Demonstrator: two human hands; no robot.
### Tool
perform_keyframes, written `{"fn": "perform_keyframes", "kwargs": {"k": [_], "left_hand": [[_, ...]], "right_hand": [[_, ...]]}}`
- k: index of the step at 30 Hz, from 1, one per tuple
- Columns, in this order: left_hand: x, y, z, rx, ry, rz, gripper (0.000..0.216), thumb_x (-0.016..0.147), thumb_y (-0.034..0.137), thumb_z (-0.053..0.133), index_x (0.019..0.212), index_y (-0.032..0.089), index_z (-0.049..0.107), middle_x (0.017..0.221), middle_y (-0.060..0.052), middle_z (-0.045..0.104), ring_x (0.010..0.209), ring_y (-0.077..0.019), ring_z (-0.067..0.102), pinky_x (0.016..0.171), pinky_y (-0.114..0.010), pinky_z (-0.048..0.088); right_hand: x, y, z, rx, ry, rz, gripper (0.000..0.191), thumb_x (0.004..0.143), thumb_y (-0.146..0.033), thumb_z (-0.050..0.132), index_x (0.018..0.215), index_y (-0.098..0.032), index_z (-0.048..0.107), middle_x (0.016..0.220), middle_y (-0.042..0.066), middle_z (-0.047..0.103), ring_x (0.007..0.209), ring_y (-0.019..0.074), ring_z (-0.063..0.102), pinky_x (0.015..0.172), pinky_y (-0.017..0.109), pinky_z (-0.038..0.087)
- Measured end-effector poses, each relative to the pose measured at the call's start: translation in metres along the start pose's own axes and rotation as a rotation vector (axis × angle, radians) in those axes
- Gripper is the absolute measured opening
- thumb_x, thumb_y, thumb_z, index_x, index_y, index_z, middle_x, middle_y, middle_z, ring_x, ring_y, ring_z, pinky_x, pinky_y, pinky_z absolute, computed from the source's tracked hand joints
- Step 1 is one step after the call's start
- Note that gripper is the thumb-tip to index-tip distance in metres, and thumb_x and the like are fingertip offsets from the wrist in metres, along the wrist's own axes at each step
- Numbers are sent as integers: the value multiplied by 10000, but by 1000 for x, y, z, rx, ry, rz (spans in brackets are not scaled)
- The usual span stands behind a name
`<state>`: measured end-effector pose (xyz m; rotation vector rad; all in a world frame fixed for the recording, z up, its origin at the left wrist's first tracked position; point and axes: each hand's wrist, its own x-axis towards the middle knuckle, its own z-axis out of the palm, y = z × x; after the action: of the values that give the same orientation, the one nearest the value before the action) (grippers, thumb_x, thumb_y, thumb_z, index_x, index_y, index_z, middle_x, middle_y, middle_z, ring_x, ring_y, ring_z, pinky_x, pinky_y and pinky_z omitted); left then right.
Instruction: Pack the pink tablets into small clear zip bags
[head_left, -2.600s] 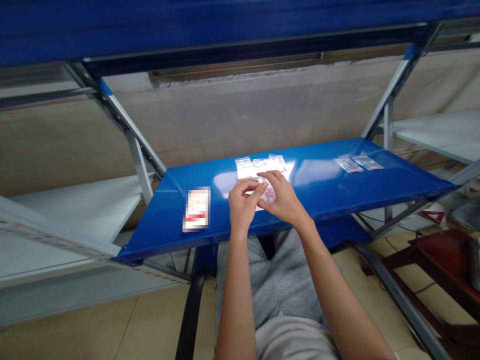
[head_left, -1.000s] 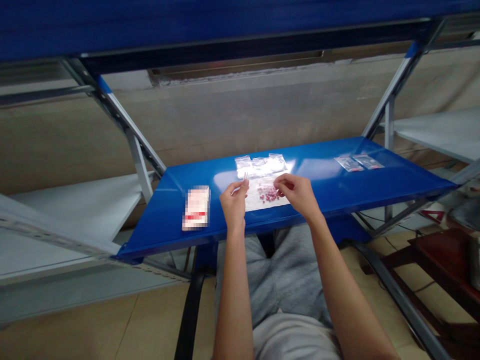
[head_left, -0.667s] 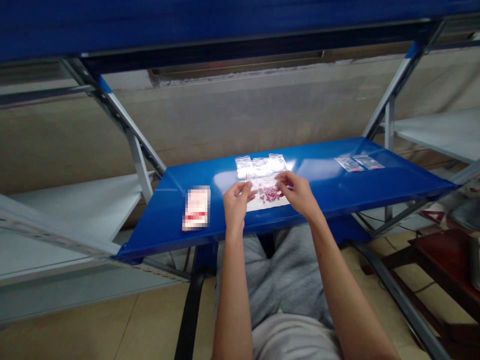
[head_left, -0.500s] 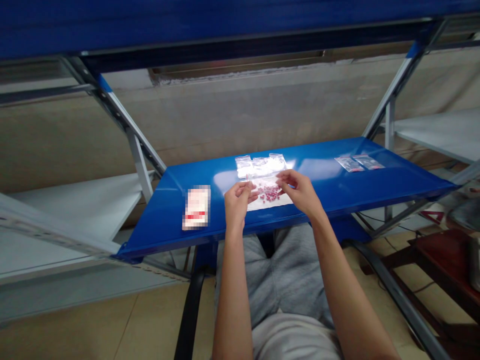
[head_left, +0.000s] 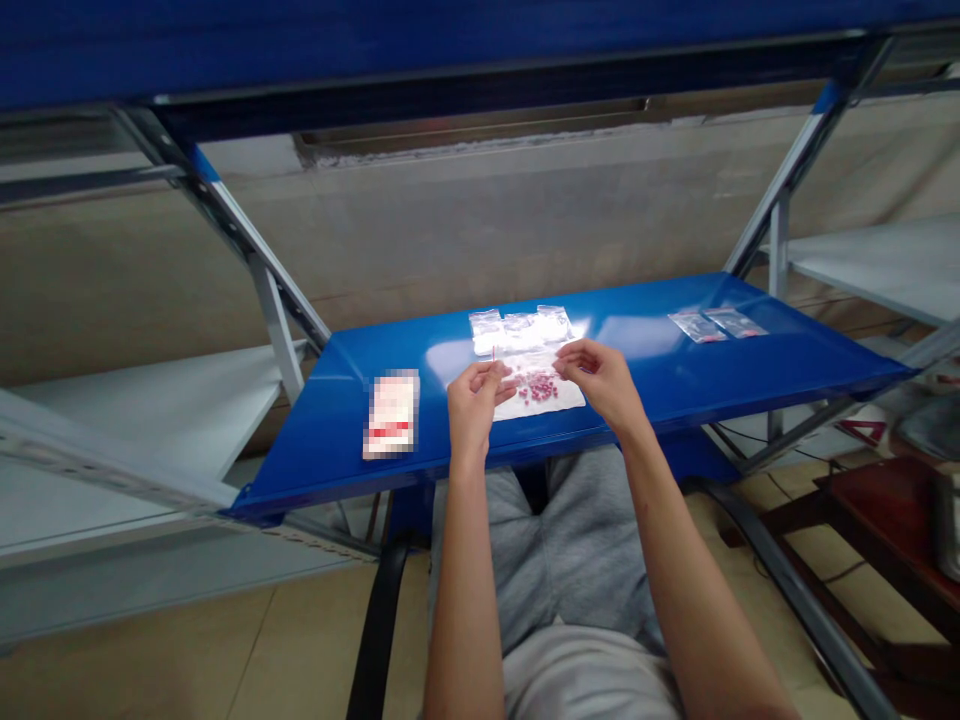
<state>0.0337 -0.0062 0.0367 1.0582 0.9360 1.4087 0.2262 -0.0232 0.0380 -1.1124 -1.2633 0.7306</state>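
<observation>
My left hand [head_left: 474,395] is closed in a pinch at the left edge of a white cloth [head_left: 555,402]. A thin red line [head_left: 494,353] stands up from its fingertips, part of a thing too small to name. Over the right side of the cloth, my right hand [head_left: 596,375] is also pinched, its fingertips hiding whatever is in them. Between and below the hands, several small dark pink beads [head_left: 538,387] lie loose on the cloth. Just behind it are clear plastic zip bags [head_left: 521,331], bright with glare.
Two more clear bags [head_left: 718,324] with red marks lie on the right of the blue table [head_left: 630,340]. At the left is a blurred-out white and red packet [head_left: 392,415]. Metal shelf posts [head_left: 780,190] flank the table, and a blue shelf [head_left: 480,50] hangs overhead.
My right hand's fingers have drawn closer together, and the hand has shifted very slightly. The left hand keeps its pinch in nearly the same place.
</observation>
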Motion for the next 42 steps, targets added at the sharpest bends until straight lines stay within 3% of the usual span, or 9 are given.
{"fn": "perform_keyframes", "kwargs": {"k": [9,14,18,24,34,42], "left_hand": [[-1,0,0,8,2,4,462,721,560,854,870,150,701,911,-97,773,754,-215,785,739,-328,652],[-1,2,0,12,18,11,460,726,552,853,877,146,699,910,-101,769,763,-221,785,735,-332,653],[0,1,0,6,35,21,446,741,542,845,883,144,700,925,-104,767,760,-218,784,733,-332,651],[-1,1,1,7,52,24,474,724,567,850,873,146,692,917,-100,763,748,-212,777,741,-345,651],[1,0,0,10,51,18,466,734,569,841,873,150,692,927,-103,764,761,-219,780,744,-356,653],[1,-2,-1,40,35,19,444,741,555,838,871,152,703,934,-103,765,758,-215,777,727,-336,646]], "right_hand": [[-5,-4,5,-212,-4,-179,136,886,-361,650,923,-232,671,910,43,728,852,216,670,841,352,538],[-3,-5,4,-27,-20,-63,257,812,-407,744,979,-224,676,997,60,751,921,228,699,860,361,564],[-3,-5,-1,-35,-53,-1,279,808,-439,756,969,-212,736,999,75,780,959,255,723,912,397,570],[-5,0,-2,-21,-125,63,327,770,-447,782,983,-205,729,852,58,783,810,241,733,815,394,584],[-5,-2,-2,42,-145,67,283,746,-393,792,936,-202,708,724,30,748,716,218,715,750,359,572],[-6,-1,-6,-86,-126,25,222,791,-378,725,916,-195,730,744,36,739,709,211,689,718,344,542]]}}
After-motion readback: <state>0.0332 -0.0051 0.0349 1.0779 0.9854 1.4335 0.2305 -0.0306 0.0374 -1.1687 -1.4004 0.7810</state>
